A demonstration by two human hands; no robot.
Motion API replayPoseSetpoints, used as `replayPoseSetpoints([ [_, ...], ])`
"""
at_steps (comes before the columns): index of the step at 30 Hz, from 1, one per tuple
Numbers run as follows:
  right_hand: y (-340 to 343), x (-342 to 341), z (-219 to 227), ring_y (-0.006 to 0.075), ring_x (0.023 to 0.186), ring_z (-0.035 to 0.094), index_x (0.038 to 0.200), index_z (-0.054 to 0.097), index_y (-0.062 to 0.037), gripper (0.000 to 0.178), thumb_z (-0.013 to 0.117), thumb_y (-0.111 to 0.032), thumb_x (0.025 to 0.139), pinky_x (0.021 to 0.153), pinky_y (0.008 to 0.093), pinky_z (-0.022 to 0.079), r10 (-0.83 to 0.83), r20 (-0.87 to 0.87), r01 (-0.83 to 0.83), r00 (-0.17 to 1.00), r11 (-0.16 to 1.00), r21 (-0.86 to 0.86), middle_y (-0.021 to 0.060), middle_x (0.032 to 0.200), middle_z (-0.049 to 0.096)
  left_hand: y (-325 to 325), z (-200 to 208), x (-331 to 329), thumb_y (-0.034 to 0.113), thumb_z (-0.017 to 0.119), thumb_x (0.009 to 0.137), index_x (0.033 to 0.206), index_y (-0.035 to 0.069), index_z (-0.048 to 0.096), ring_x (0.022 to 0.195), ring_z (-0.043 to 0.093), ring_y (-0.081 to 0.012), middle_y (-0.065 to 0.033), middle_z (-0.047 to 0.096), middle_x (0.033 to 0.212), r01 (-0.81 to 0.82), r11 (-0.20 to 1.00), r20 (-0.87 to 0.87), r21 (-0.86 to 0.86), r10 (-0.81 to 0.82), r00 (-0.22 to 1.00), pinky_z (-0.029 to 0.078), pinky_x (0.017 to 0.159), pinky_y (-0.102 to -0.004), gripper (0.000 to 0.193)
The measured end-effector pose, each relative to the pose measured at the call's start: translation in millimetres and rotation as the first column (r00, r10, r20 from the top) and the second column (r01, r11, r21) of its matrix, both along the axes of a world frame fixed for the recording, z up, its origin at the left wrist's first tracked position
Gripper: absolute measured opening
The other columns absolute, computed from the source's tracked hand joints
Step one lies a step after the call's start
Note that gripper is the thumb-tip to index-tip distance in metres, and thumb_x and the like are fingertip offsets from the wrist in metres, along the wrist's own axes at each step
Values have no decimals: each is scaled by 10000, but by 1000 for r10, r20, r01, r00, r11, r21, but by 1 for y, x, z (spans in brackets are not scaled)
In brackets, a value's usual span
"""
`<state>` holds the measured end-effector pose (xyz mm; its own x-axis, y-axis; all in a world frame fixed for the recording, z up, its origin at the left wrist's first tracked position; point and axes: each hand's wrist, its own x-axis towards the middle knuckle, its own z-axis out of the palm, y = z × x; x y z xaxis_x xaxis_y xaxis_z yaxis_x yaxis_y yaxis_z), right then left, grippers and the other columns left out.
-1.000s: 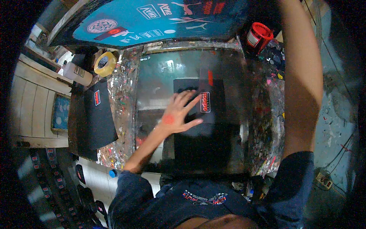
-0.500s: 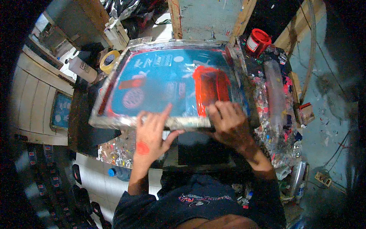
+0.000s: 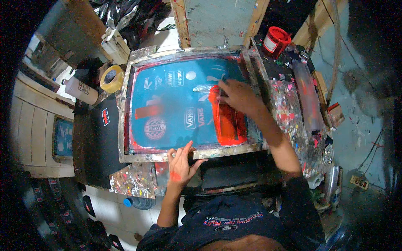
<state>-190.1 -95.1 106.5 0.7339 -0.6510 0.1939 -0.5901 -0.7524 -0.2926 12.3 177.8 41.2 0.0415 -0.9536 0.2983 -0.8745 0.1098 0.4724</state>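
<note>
A screen-printing frame (image 3: 159,157) with a teal mesh and pale logos lies flat on the paint-spattered press. A red ink patch (image 3: 228,121) covers the mesh's right part. My left hand (image 3: 181,162) lies with spread fingers on the frame's near edge, red ink on its back. My right hand (image 3: 238,97) reaches over the mesh with fingers curled down at the far end of the red ink. What is under those fingers is hidden. A long grey bar (image 3: 254,73) lies along the frame's right side, just beyond that hand.
A yellow tape roll (image 3: 112,78) and a white bottle (image 3: 81,90) sit at the far left. Black cloth with a red label (image 3: 100,138) lies left of the frame. A red tub (image 3: 276,41) stands far right. A blue-capped bottle (image 3: 136,203) lies below the press.
The screen frame has come down from raised to flat over the black cloth. My right hand moved from the frame's near edge onto the mesh. My left hand stayed at the near edge.
</note>
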Motion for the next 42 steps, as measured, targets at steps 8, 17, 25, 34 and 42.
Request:
replayPoseSetpoints([
  [8,38,-10,-27,371,1013,659,1228,605,-88,376,691,-314,939,832,471,548,57,68,-38,996,968,-249,156,1081,669,9,14,-9,453,937,684,1421,15,516,1156,632,-279,-101,682,1242,-101,990,56,-95,107,993,309,1119,-518,956],
  [17,187,-43,-19,353,1129,596,1299,594,-62,478,696,-338,922,974,482,499,-59,1,59,998,983,-176,179,1210,612,16,-9,10,427,911,708,1462,46,510,1062,616,-271,-106,667,1156,-128,986,93,-104,138,986,311,1070,-494,935],
  [25,152,-44,87,372,1027,607,1362,559,-82,869,871,-522,681,900,469,509,-91,-12,78,996,905,-418,187,1150,588,-19,117,20,435,869,773,1407,48,560,1082,602,-252,-95,664,1195,-100,953,162,-286,151,975,296,1020,-467,804],
  [34,1,-1,274,410,1029,692,1173,658,47,869,881,-567,600,892,447,548,-42,82,69,996,931,-359,259,1122,705,-151,80,-12,340,675,982,1351,-2,578,1181,612,-312,-145,665,1268,-9,944,0,-329,9,1000,412,1003,-506,512],
  [42,-27,13,318,395,1069,694,1159,691,90,937,883,-636,597,955,429,540,39,25,-30,999,958,-284,303,1152,704,-164,-37,-4,444,535,1045,1462,-1,548,1529,350,-266,-146,502,1564,-103,994,207,-44,110,972,111,1245,-601,609],
])
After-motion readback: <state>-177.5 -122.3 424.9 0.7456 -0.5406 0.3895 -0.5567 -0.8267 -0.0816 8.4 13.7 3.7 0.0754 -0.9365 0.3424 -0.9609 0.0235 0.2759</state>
